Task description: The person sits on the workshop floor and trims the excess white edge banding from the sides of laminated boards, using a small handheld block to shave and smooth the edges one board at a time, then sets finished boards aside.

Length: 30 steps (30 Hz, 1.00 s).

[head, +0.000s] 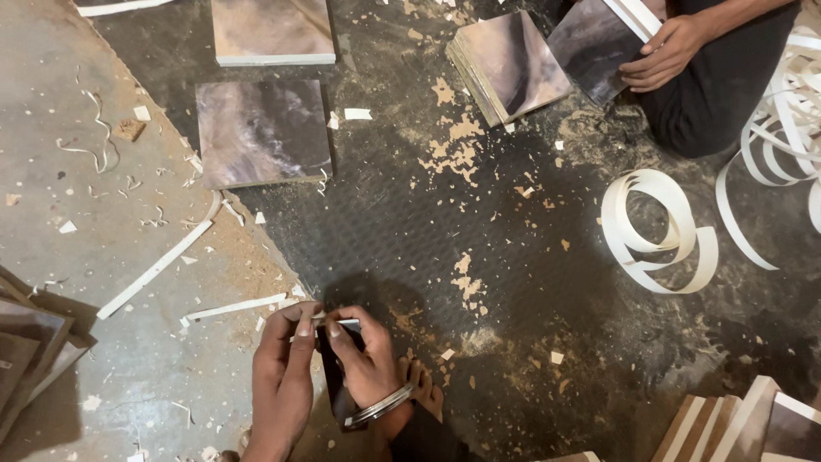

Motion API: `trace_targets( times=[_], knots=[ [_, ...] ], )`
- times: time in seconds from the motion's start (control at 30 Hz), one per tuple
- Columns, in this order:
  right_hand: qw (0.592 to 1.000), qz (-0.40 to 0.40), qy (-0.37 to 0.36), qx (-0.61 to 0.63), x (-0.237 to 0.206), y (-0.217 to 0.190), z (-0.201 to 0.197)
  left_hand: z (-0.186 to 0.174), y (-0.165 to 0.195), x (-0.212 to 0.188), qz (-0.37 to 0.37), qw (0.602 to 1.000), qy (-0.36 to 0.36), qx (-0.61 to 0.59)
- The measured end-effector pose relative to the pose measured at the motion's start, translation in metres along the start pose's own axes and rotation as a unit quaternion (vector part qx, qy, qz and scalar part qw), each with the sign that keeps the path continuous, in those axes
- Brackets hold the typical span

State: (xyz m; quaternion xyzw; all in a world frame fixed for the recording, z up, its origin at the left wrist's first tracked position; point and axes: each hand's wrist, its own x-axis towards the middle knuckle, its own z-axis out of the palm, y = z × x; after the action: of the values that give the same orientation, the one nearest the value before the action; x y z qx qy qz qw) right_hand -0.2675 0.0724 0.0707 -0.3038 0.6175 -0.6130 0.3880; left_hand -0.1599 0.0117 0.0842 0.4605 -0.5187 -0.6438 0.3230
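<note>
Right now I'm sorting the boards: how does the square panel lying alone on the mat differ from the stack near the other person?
The square panel lies single and flat, its edges roughly square to the view; the stack is several panels piled, turned at an angle. The panel lies apart from anyone; the stack sits beside the other person's hand. Both show a brownish marbled face.

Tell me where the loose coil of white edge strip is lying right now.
The coil of white edge strip lies on the dark floor mat at the right of the head view, below another person's hand and well apart from the wearer's hands.
</note>
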Motion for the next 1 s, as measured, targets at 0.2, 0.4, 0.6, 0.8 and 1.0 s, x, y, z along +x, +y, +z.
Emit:
trace_targets(
  times=[0.2, 0.4, 0.6, 0.8, 1.0],
  knots=[
    [0.992, 0.125, 0.021, 0.022, -0.004, -0.003, -0.002, 0.001, 0.005, -0.007, -0.001, 1.0, 0.009, 0.001],
    [0.994, 0.101, 0.024, 0.041, 0.0, 0.008, -0.005, 0.004, 0.0, -0.007, 0.007, 1.0, 0.016, 0.026],
    [0.997, 0.071, 0.018, 0.028, 0.002, 0.01, -0.004, 0.001, -0.009, -0.009, -0.023, 0.999, 0.027, 0.026],
    [0.99, 0.135, 0.027, 0.012, 0.003, 0.0, -0.002, -0.002, -0.013, -0.01, -0.043, 0.998, 0.039, 0.016],
    [0.986, 0.161, 0.037, 0.013, 0.005, -0.004, -0.003, -0.002, -0.018, -0.009, -0.051, 0.998, 0.041, 0.007]
  ],
)
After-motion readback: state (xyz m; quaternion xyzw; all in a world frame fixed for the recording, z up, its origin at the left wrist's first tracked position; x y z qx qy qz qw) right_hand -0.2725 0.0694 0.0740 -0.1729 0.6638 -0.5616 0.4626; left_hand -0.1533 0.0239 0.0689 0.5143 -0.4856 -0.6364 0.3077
